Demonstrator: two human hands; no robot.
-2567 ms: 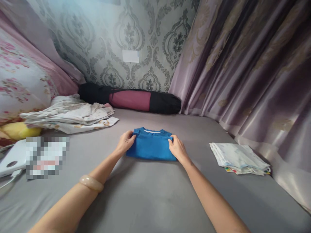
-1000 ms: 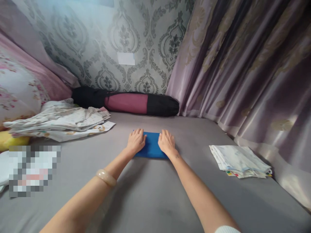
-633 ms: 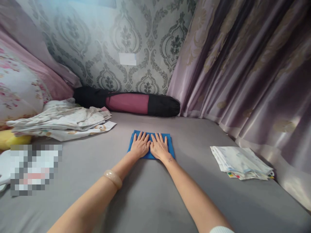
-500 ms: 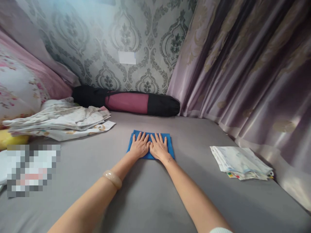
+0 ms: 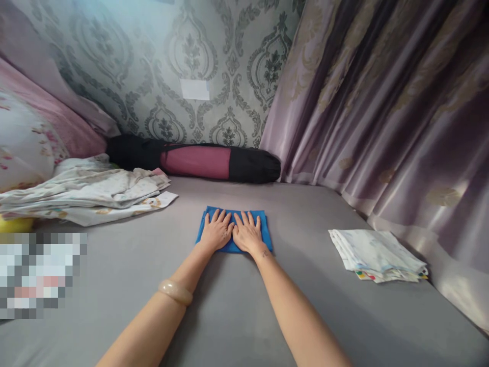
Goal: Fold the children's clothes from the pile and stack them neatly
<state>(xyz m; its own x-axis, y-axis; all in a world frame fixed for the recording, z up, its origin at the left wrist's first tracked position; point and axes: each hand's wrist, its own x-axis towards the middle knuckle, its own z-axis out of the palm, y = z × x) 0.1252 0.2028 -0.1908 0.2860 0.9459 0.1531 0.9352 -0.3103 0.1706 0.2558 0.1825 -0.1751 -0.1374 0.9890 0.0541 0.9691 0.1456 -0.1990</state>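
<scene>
A folded blue cloth lies on the grey bed sheet, in the middle of the head view. My left hand rests flat on its left half, fingers spread and pointing away from me. On the right half my right hand lies flat in the same way. The thumbs touch or nearly touch near the cloth's middle. Much of the cloth is hidden under both hands. A pale bangle circles my left forearm.
Crumpled white printed clothes lie at the left. A folded stack of white cloths sits at the right, near the purple curtain. Along the wall stretches a long black and maroon bag. A blurred-out item is at lower left.
Both hands stay flat on the blue cloth. The whole view has shifted slightly, so most things appear a little further left; I cannot see the cloth itself change.
</scene>
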